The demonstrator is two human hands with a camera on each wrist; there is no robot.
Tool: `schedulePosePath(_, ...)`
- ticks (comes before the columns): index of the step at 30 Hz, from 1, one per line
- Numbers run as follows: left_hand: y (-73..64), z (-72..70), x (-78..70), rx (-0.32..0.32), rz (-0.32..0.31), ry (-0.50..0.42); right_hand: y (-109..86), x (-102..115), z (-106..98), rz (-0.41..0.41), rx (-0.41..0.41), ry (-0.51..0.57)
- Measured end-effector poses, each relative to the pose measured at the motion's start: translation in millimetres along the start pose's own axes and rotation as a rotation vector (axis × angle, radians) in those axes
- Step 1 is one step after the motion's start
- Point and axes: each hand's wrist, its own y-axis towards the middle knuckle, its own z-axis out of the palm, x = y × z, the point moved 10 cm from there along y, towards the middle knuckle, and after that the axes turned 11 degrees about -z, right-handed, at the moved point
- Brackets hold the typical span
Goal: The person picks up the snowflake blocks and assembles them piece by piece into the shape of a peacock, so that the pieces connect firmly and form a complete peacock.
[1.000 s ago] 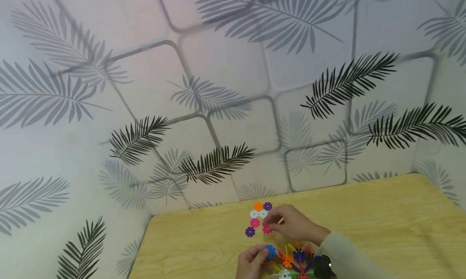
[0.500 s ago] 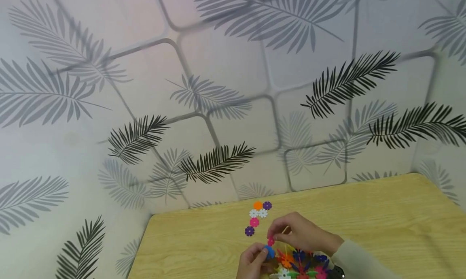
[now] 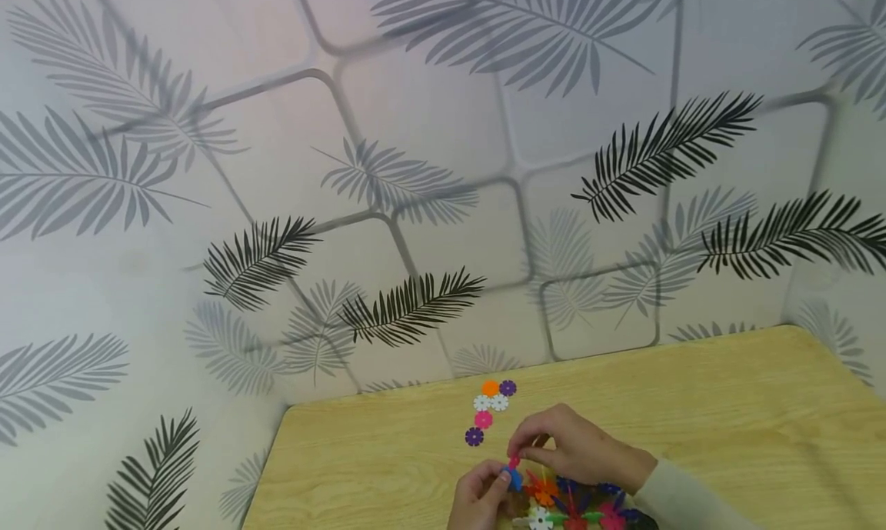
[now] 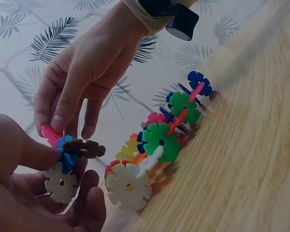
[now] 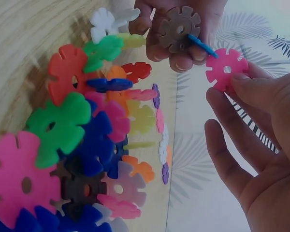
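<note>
My left hand [image 3: 477, 495] holds a small cluster of notched plastic flower discs: a blue disc [image 4: 67, 157], a brown disc [image 5: 166, 34] and a white disc [image 4: 55, 186]. Between thumb and fingers, my right hand [image 3: 571, 441] pinches a pink disc [image 5: 224, 77]. Its edge meets the blue disc's edge; how deep the slots fit together cannot be told. A larger structure of interlocked flower discs [image 4: 159, 142], in green, red, white, dark blue and other colours, stands on the table beside both hands.
On the wooden table [image 3: 360, 453], several loose discs lie beyond the hands: a purple disc [image 3: 474, 437], a pink one [image 3: 483, 420], white ones, an orange disc [image 3: 490, 388] and another purple one. A leaf-patterned wall [image 3: 443, 207] rises behind the table's far edge.
My right hand has lifted the pink disc off the table and drawn it nearer, against the blue disc. The left hand has stayed nearly in place.
</note>
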Motion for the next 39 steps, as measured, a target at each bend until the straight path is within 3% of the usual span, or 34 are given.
schedulePosePath(3,23.1,-8.5,23.5,0.008,-0.012,0.023,0.1,3.7,2.3,-0.025,0.008,-0.021)
schedulePosePath(5,29.3,-11.6,29.5,0.002,-0.007,0.04,0.1,7.6,3.0,-0.052,0.008,-0.037)
schedulePosePath(7,22.6,-10.4,22.2,-0.01,-0.004,0.045,-0.1,10.8,2.0,-0.069,-0.003,-0.05)
schedulePosePath(13,-18.0,2.8,-22.4,-0.048,0.009,-0.049,-1.3,12.7,-3.5,-0.094,-0.059,-0.057)
schedulePosePath(16,-25.8,0.4,-31.3,-0.13,0.011,-0.03,-3.5,8.4,-4.3,-0.066,-0.076,-0.051)
schedulePosePath(19,-26.4,-4.7,-30.6,-0.19,0.005,-0.018,-6.4,3.3,-5.1,-0.027,-0.089,-0.046)
schedulePosePath(27,-24.0,-3.6,-25.0,-0.085,0.016,-0.366,-10.5,-3.0,-6.5,0.011,-0.112,-0.03)
schedulePosePath(39,-24.5,-2.6,-24.7,-0.032,0.024,-0.472,-15.9,-2.4,-13.6,-0.002,-0.165,-0.048)
